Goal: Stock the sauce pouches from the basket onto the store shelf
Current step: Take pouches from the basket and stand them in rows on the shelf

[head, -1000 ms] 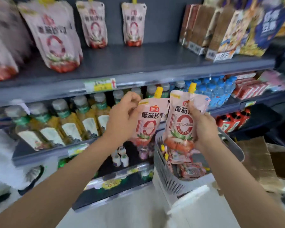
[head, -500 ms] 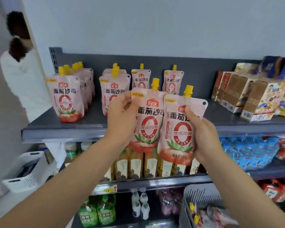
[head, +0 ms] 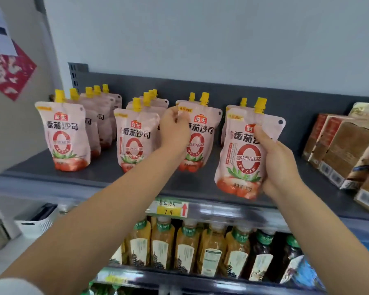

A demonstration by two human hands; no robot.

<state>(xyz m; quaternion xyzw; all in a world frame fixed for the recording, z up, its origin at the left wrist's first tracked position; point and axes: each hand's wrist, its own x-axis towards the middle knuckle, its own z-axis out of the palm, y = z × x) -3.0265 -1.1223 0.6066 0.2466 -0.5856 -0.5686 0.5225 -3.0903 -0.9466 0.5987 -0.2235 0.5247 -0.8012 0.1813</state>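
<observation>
- Head view: the left hand (head: 175,130) pinches the top left corner of one tomato-sauce pouch (head: 202,135) between thumb and curled fingers.
- That pouch stands upright on the grey shelf (head: 107,175), at the front of the third row from the shelf's left end. Whether its base bears on the shelf cannot be told.
- The right hand (head: 279,160) wraps the right side of a second tomato-sauce pouch (head: 239,154), thumb across its front.
- This one hangs slightly tilted over the shelf's front edge, before the fourth row, its base just above the price tag (head: 170,208).
- Stocked pouches (head: 65,137) fill the shelf's left rows; brown cartons (head: 347,150) stand at its right end.
- Half a second ago both held pouches overlapped in front of the shelf edge. Now they are apart, and the left one has gone deeper onto the shelf.
</observation>
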